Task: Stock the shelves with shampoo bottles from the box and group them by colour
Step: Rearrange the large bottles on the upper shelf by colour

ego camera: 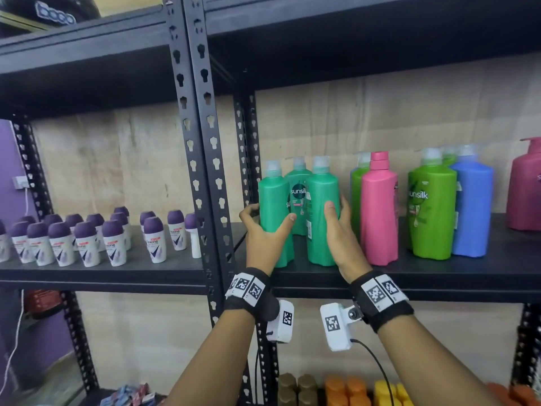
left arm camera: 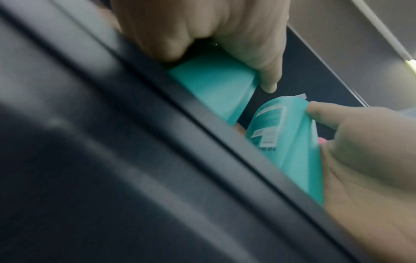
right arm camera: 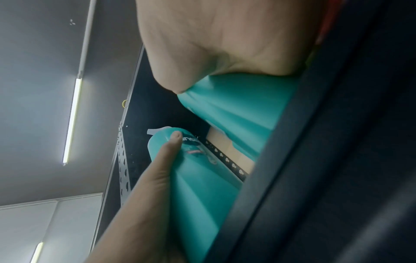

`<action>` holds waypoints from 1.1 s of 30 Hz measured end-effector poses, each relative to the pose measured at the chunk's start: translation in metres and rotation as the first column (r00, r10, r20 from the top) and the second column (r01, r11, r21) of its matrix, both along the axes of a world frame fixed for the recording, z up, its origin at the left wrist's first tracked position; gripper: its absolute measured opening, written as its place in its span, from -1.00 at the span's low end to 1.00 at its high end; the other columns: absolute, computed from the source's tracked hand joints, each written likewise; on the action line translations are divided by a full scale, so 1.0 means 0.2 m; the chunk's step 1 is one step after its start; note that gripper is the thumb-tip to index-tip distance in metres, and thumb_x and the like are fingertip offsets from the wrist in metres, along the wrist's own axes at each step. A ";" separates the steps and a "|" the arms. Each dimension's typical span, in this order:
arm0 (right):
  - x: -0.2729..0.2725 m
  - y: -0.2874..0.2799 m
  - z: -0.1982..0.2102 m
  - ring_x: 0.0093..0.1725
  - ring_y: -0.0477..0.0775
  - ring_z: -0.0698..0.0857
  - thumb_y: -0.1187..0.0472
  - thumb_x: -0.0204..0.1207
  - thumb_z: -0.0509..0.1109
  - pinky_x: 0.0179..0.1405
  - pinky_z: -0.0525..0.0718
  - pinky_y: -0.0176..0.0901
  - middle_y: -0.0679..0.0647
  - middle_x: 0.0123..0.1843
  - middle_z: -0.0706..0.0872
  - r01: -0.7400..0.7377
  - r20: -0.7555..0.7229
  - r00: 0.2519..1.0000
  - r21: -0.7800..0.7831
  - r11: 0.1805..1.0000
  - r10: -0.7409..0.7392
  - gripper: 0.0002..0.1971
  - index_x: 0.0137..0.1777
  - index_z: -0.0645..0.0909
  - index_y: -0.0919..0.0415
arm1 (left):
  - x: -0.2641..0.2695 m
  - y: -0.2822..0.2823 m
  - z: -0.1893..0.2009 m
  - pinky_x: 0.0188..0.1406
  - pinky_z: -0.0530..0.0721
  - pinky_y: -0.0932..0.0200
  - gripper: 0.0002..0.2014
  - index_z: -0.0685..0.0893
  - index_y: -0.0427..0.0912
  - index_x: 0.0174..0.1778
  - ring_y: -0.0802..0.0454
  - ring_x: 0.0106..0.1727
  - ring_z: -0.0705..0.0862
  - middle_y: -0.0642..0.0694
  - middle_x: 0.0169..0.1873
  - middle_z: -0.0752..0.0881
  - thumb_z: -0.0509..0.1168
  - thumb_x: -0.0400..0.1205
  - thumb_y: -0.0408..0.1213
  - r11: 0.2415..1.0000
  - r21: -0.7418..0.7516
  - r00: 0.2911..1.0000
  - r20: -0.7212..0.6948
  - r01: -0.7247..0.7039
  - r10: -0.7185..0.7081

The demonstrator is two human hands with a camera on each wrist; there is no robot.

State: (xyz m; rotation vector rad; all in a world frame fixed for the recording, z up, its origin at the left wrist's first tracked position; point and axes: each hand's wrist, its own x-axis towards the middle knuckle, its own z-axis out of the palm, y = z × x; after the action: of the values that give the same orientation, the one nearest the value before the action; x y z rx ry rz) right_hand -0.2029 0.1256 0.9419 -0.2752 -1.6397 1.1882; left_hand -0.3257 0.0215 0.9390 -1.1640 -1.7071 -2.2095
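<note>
Three teal-green shampoo bottles stand together at the left end of the black shelf (ego camera: pixel 439 276). My left hand (ego camera: pixel 268 230) grips the left bottle (ego camera: pixel 275 197), thumb in front and fingers round its left side. My right hand (ego camera: pixel 336 210) grips the right front bottle (ego camera: pixel 319 200). The third bottle (ego camera: pixel 298 183) stands behind, between them. In the left wrist view my left hand (left arm camera: pixel 202 35) holds its bottle (left arm camera: pixel 213 85). The right wrist view shows my right hand (right arm camera: pixel 225 44) on its bottle (right arm camera: pixel 236 110). To the right stand a pink bottle (ego camera: pixel 379 212), light green bottles (ego camera: pixel 430 212) and a blue one (ego camera: pixel 472 209).
A magenta pump bottle (ego camera: pixel 524 186) stands at the far right. Black slotted posts (ego camera: pixel 205 171) separate this bay from the left one, where several purple-capped roll-ons (ego camera: pixel 87 241) stand. Orange and yellow caps (ego camera: pixel 366 391) show on the lower shelf. Another shelf board (ego camera: pixel 351 39) hangs overhead.
</note>
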 end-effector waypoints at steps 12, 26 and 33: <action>0.03 0.07 -0.02 0.55 -0.27 0.53 -0.25 0.40 0.43 0.62 0.46 0.00 -0.23 0.67 0.46 -0.227 -0.077 0.973 -0.185 0.956 0.217 -0.07 0.78 0.17 -0.20 | -0.04 -0.01 -0.03 -0.03 0.68 0.16 -0.42 0.39 0.42 0.32 0.21 0.12 0.67 0.08 0.22 0.58 0.31 0.41 0.47 0.991 -0.124 0.998 -0.010 -0.055 0.054; 0.01 0.04 -0.07 0.30 -0.02 0.75 -0.34 0.26 0.65 0.39 0.71 0.16 0.02 0.32 0.72 0.044 0.036 0.998 -0.043 0.998 -0.043 -0.26 0.35 0.55 0.01 | -0.04 -0.06 0.01 0.31 0.68 -0.26 -0.68 0.36 0.38 0.19 -0.12 0.13 0.75 -0.03 0.15 0.73 0.15 0.57 0.32 0.994 -0.109 0.965 0.263 0.022 0.008; -0.01 0.04 -0.07 0.30 -0.15 0.74 -0.46 0.25 0.56 0.45 0.68 0.10 -0.16 0.31 0.75 0.002 0.084 0.996 -0.036 0.999 0.001 -0.12 0.49 0.41 -0.05 | -0.03 -0.08 0.03 0.35 0.67 -0.24 -0.63 0.41 0.41 0.19 -0.04 0.13 0.74 0.06 0.13 0.73 0.07 0.51 0.40 0.988 -0.130 0.952 0.301 0.089 -0.047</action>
State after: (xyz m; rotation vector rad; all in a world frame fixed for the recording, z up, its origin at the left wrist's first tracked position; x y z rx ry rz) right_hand -0.2042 0.1338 0.9275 -0.3533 -1.6919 1.2210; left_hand -0.3311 0.0062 0.9451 -0.9689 -1.9950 -2.4452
